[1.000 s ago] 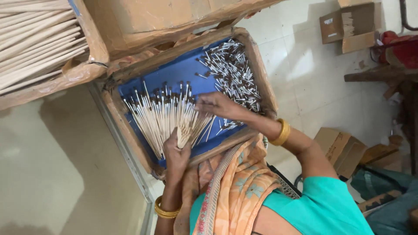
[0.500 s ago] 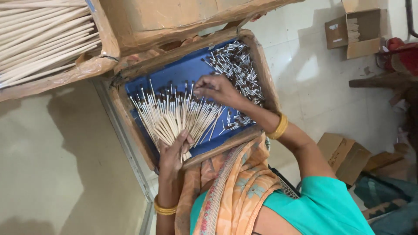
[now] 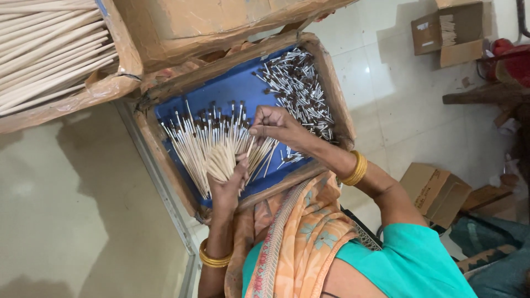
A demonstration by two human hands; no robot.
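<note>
A fan of thin pale sticks with dark tips and silver bands (image 3: pixel 207 140) rests over a blue-lined wooden tray (image 3: pixel 331 83). My left hand (image 3: pixel 226 185) grips the fan at its lower ends, fingers wrapped round the bundle. My right hand (image 3: pixel 276 126) reaches across from the right and pinches one stick at the fan's right edge. A loose heap of the same sticks (image 3: pixel 298 83) lies in the tray's far right part. Both wrists wear gold bangles.
A cardboard box of long plain sticks (image 3: pixel 49 49) stands at the upper left, a large carton (image 3: pixel 221 22) behind the tray. Small cardboard boxes (image 3: pixel 436 190) (image 3: pixel 447 33) sit on the tiled floor to the right. An orange scarf (image 3: pixel 298 237) hangs below the tray.
My right hand has moved from the upper part of the fan down to its right edge, closing on a stick. The left hand keeps holding the bundle.
</note>
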